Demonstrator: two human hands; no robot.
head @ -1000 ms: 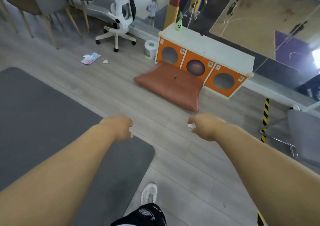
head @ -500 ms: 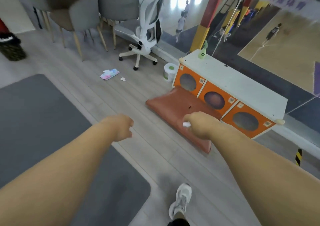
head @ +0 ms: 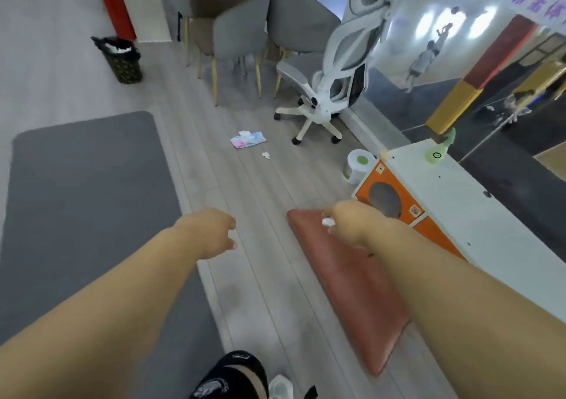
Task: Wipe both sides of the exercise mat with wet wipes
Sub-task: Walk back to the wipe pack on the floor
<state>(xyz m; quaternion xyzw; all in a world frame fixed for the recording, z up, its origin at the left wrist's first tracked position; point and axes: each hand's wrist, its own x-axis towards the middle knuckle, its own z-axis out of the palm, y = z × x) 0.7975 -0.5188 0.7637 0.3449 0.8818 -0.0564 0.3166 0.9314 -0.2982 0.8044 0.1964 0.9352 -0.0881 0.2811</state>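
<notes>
Standing on the floorboards with a used wipe in one hand, the mat lying to the left.

The right hand (head: 352, 224) is closed round a small crumpled white wipe (head: 327, 222), held out above the far end of a flat reddish-brown leather cushion (head: 352, 300). The left hand (head: 211, 233) hangs well apart from it, fingers loosely curled with nothing showing in them. The dark grey rectangular exercise mat (head: 85, 199) lies flat on the pale wooden floor at the left, untouched by either hand. Farther off, a pink-and-blue soft pack of wet wipes (head: 247, 139) lies on the floor with a small white scrap (head: 266, 154) just beside it, near a white mesh office chair (head: 337, 71). A white-topped cabinet with orange doors (head: 459, 202) stands at the right, touching the cushion.
</notes>
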